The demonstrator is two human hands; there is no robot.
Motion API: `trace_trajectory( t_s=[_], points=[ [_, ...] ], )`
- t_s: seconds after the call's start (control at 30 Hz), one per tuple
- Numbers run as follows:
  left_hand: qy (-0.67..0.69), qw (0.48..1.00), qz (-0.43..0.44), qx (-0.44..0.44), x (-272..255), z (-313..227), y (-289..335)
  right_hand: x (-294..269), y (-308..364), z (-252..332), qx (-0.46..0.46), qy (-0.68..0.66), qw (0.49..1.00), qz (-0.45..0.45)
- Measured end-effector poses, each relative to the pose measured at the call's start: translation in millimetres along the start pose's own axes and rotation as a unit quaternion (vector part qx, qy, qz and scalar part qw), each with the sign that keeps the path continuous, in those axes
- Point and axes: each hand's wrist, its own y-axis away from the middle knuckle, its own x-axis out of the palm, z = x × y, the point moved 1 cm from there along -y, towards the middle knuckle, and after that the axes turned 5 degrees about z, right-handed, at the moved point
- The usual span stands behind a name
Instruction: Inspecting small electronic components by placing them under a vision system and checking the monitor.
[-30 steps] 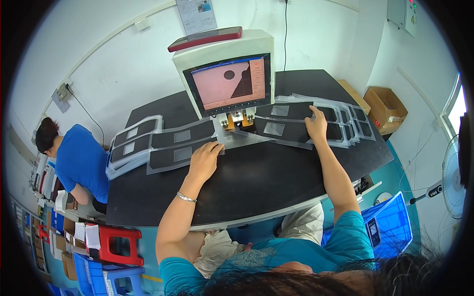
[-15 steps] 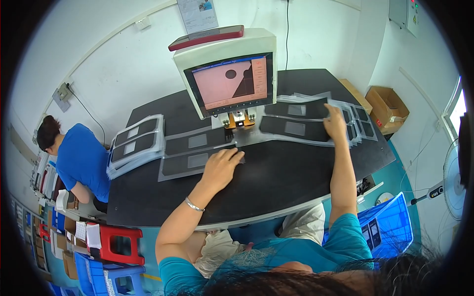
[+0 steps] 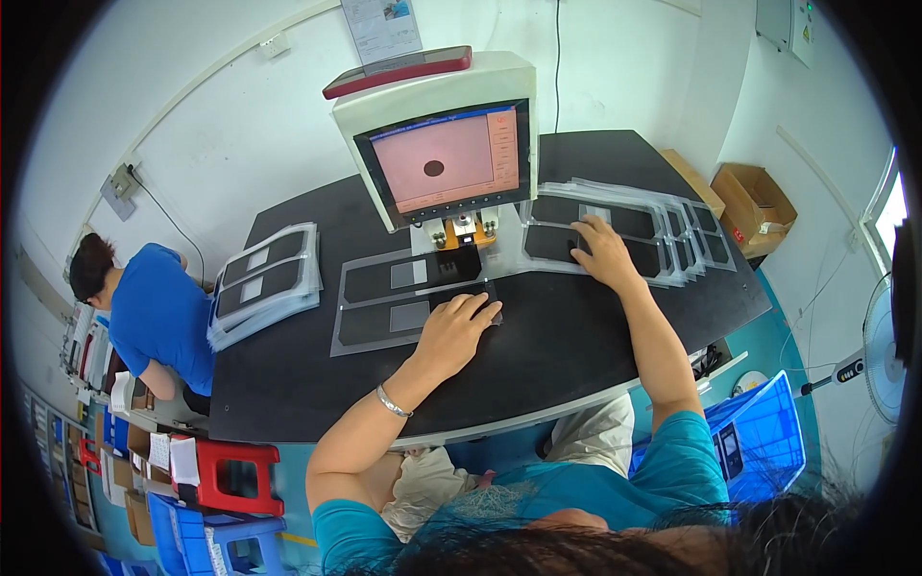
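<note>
A clear sheet with two black panels (image 3: pixel 360 322), each with a pale rectangular window, lies on the black table in front of the inspection machine (image 3: pixel 351 134). Its far right part is under the machine's orange-and-metal head (image 3: pixel 465 233). My left hand (image 3: pixel 455 334) rests on the near right end of this sheet, fingers extended. To the right, several similar sheets (image 3: pixel 645 257) lie in an overlapping, fanned stack. My right hand (image 3: pixel 607 253) is over the stack's left part, fingers spread and touching the top sheet. The machine's screen (image 3: pixel 437 165) shows a dark round spot on pink.
Another stack of sheets (image 3: pixel 266 278) sits at the table's left. A person in blue (image 3: pixel 158 307) is beyond that end. Cardboard boxes (image 3: pixel 752 213), a blue crate (image 3: pixel 764 442) and a fan (image 3: pixel 879 360) stand at the right; a red stool (image 3: pixel 238 475) is lower left.
The sheet under my left hand has slid right, and that hand moved with it. My right hand has moved left across the stack. On screen, the black wedge is gone and the spot sits lower left.
</note>
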Motion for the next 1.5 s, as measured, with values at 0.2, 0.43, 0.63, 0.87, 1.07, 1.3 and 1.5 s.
trace_trajectory(
  t_s=[0.2, 0.43, 0.63, 0.87, 1.07, 1.3, 1.5],
  points=[
    [0.027, 1.0, 0.001, -0.007, -14.5, -3.6, 1.7, -8.6, 3.6, -14.1, 0.008, -0.019, 0.995, 0.098],
    [0.073, 0.993, 0.096, -0.014, -21.7, 12.2, 12.2, -15.2, 6.0, -16.5, 0.006, -0.045, 0.993, 0.111],
    [0.015, 0.998, 0.037, -0.053, 4.8, 31.6, -2.9, -14.7, 4.8, -14.5, 0.013, -0.038, 0.992, 0.119],
    [-0.017, 0.996, 0.055, -0.064, 14.8, 38.1, -8.3, -14.7, 5.7, -18.2, 0.01, -0.033, 0.992, 0.12],
    [0.009, 0.997, 0.048, -0.063, 8.8, 40.2, -1.9, -13.5, 4.7, -16.7, 0.006, -0.036, 0.992, 0.117],
    [0.06, 0.995, 0.025, -0.075, -11.8, 44.6, 8.2, -14.0, 6.4, -19.2, 0.004, -0.043, 0.993, 0.11],
    [0.039, 0.992, -0.001, -0.124, 6.7, 68.2, -8.1, -12.7, 6.1, -16.0, -0.001, -0.034, 0.994, 0.104]
  ],
)
